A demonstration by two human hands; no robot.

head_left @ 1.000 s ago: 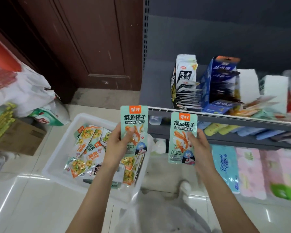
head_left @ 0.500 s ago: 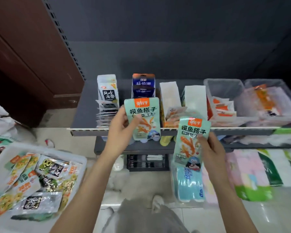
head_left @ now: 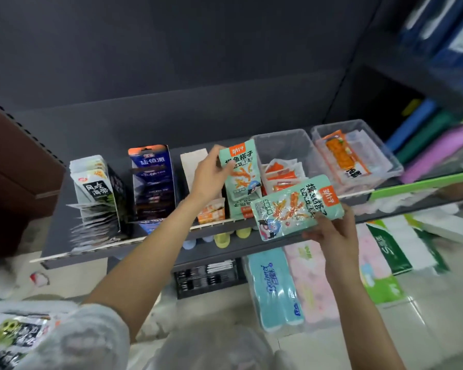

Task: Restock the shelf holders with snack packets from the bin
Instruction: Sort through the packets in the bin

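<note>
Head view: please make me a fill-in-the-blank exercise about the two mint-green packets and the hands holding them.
1. The left hand holds its packet ____, orange label at the top.
2. The right hand holds its packet turned on its ____, orange label toward the right.
3. The left hand's packet is over the shelf, just left of a clear ____.
4. Each packet's label is ____ in colour.

Missing words: upright; side; bin; orange

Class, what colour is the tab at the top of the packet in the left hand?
Orange, on a mint-green packet; head view.
</note>
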